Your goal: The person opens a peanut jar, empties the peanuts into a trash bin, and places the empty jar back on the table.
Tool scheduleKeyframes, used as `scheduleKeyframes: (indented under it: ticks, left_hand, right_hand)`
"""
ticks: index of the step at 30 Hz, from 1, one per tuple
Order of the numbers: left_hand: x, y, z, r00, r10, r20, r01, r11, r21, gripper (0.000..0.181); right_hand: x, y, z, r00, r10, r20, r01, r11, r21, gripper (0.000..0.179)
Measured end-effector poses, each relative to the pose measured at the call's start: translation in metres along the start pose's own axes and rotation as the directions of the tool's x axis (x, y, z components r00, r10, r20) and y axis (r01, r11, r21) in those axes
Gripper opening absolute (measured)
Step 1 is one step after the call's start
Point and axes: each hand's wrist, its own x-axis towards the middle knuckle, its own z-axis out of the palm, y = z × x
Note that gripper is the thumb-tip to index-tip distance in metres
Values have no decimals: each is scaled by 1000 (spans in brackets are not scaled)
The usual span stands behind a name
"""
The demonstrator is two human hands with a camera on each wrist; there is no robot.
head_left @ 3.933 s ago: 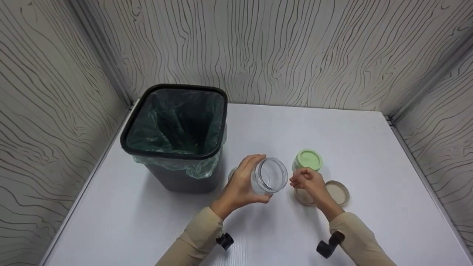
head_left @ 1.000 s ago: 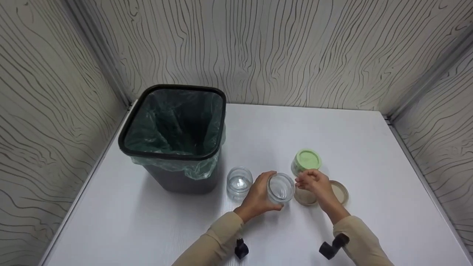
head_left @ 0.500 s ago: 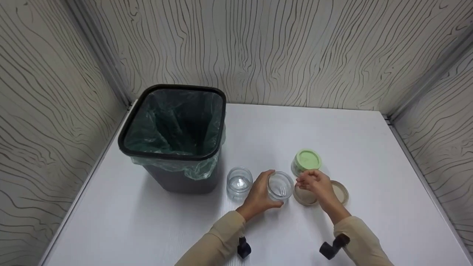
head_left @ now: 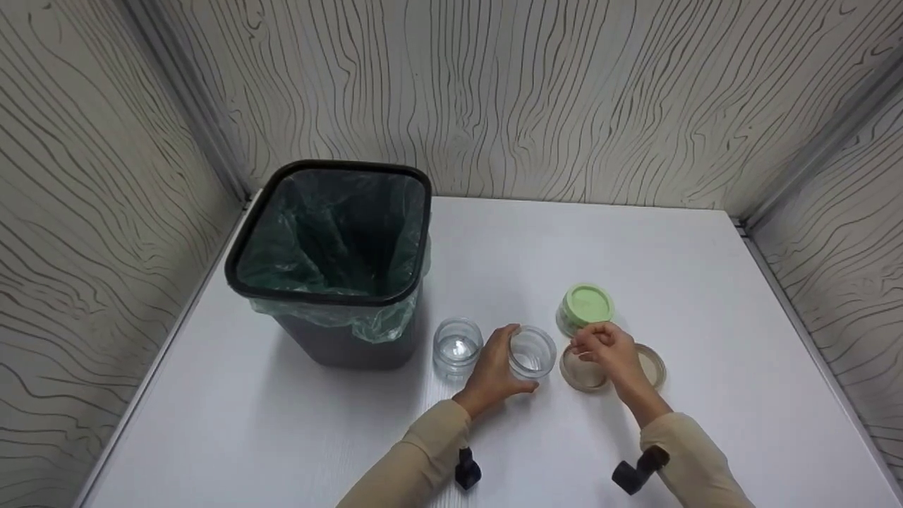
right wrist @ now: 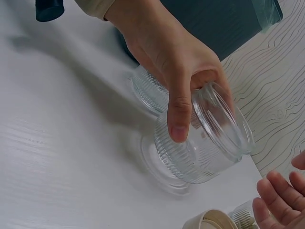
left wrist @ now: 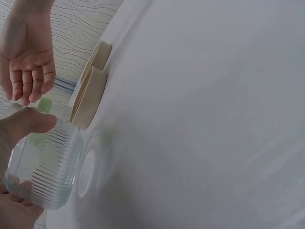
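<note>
My left hand [head_left: 487, 377] grips a lidless clear glass jar [head_left: 534, 354] round its side, thumb on the near side. In the right wrist view the jar [right wrist: 200, 143] has ribbed walls and leans slightly, its base close over the white table. Just right of its mouth hovers my right hand [head_left: 611, 354], fingers loosely bent and holding nothing. A second lidless glass jar [head_left: 457, 349] stands left of the held one, behind my left hand. Two beige round lids, a nearer lid [head_left: 584, 377] and a farther lid [head_left: 653, 367], lie under and beside my right hand.
A glass jar with a green lid [head_left: 588, 305] stands beyond my right hand. At the left is a tall dark bin [head_left: 346, 347] with a green plastic liner. Patterned walls [head_left: 451, 92] close off the back and sides of the table.
Compared with the oldest frame, my left hand has brought the jar right and lower, uncovering the second jar. Over the last second the held jar shifts slightly left and tips more upright.
</note>
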Motion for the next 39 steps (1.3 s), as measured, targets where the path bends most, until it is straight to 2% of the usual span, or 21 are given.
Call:
scheduleKeyframes:
  ticks: [11,24,33,39]
  left_hand:
    - [-1,-6,3,1000,-13,15,13,1000,2,91]
    - [-1,-12,11,999,-2,-53,2,1000,-9,91]
    - [-3,-11,11,998,-68,-20,65,994,-93,96]
    - [-4,-6,7,995,-103,9,103,990,-97,100]
  right_hand:
    - [2,5,-7,999,23,-30,-24,999,-30,7]
    - [3,9,-8,998,39,-40,-40,999,-31,8]
    - [3,12,-8,998,49,-36,-51,998,-44,12]
    - [3,13,-8,998,43,-41,-45,998,-49,12]
